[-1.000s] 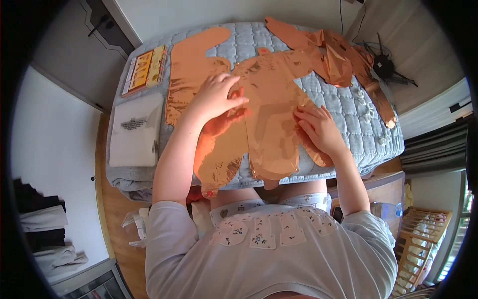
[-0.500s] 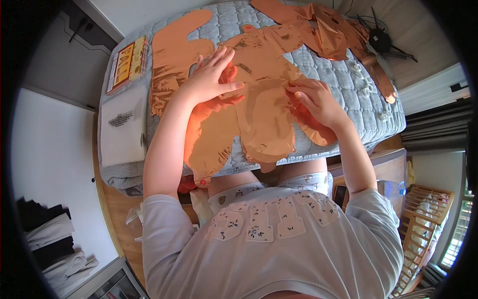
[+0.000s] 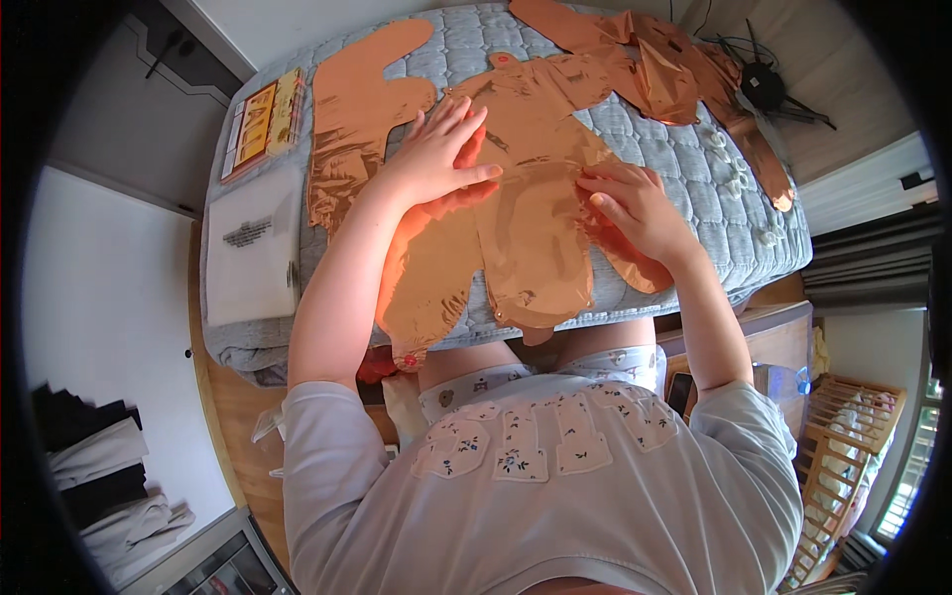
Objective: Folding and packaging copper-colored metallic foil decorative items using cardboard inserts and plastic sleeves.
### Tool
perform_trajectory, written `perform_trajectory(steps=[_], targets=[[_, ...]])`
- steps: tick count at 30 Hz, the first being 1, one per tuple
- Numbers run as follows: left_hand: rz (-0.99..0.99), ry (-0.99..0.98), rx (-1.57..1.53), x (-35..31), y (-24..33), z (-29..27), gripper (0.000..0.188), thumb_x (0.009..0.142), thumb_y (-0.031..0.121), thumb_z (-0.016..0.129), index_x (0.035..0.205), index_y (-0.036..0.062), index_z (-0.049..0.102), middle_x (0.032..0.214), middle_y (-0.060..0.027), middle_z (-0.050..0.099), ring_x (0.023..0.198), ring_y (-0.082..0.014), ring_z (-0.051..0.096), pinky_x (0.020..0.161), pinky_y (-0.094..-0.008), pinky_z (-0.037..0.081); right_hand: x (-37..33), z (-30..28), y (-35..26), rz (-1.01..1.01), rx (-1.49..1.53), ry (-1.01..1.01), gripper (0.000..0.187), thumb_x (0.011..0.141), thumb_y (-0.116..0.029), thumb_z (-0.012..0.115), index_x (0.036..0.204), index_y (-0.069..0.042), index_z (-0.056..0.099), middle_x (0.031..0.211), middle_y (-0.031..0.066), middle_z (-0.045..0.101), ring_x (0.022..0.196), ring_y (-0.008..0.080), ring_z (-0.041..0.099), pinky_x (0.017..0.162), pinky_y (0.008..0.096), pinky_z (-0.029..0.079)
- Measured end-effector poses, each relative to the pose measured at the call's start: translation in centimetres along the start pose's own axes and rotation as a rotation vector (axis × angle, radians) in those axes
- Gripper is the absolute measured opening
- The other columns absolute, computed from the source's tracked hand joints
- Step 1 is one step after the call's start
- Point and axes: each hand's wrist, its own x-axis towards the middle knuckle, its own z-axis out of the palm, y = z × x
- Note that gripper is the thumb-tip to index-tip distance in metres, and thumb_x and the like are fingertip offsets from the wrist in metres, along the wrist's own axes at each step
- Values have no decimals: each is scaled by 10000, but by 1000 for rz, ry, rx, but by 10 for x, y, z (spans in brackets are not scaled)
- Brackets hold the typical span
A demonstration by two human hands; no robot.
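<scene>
A flat copper-coloured foil balloon (image 3: pixel 540 238) with rounded lobes and small red dots lies across the bed in front of me. My left hand (image 3: pixel 441 159) rests on its left-middle part, fingers spread, with nothing held. At the balloon's right edge is my right hand (image 3: pixel 635 203). Its fingers are bent slightly and touch the foil, the thumb a little apart from them. Foil under both palms is partly hidden and reflects red. To the left lies another copper foil piece (image 3: pixel 352 99), and a crumpled one (image 3: pixel 664 84) is at the far right.
A quilted grey mattress (image 3: pixel 684 169) carries everything. On its left are a yellow-red printed packet (image 3: pixel 263 124) and a white plastic bag (image 3: pixel 253 248). A black device with antennas (image 3: pixel 762 87) sits far right, near white cords (image 3: pixel 732 178). A wooden crib (image 3: pixel 843 436) stands right.
The view has shifted slightly. My left hand has slid a little to the right over the foil; the right hand has barely moved at the balloon's edge.
</scene>
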Motion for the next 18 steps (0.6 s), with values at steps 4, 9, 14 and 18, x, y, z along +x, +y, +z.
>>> perform_trajectory(steps=[4,9,14,18], targets=[[11,-19,25,2,0,1,981,912,713,563,1631,126,248,1707,-162,152,1592,-294,90,1281,-519,49,0,-1,-4,5,13,20,419,1053,-339,501,1296,-51,686,1377,150,617,1321,320,513,1155,442,298],[20,-21,47,1,1,1,974,908,706,570,1625,118,271,1700,-173,178,1590,-301,104,1280,-517,56,-2,5,-3,-14,20,44,426,1048,-353,509,1291,-54,690,1364,147,627,1303,324,521,1147,443,302],[-1,-56,43,-1,-1,5,974,888,679,607,1618,116,294,1694,-175,202,1587,-306,122,1282,-512,75,-4,6,-8,4,34,48,423,1035,-356,526,1284,-60,697,1359,144,630,1294,321,526,1140,443,303],[-12,-71,41,1,3,2,1018,866,688,640,1625,120,270,1700,-170,179,1587,-307,116,1282,-505,84,-4,3,-4,9,44,25,413,1027,-341,534,1282,-62,700,1358,143,631,1297,318,526,1143,445,299]])
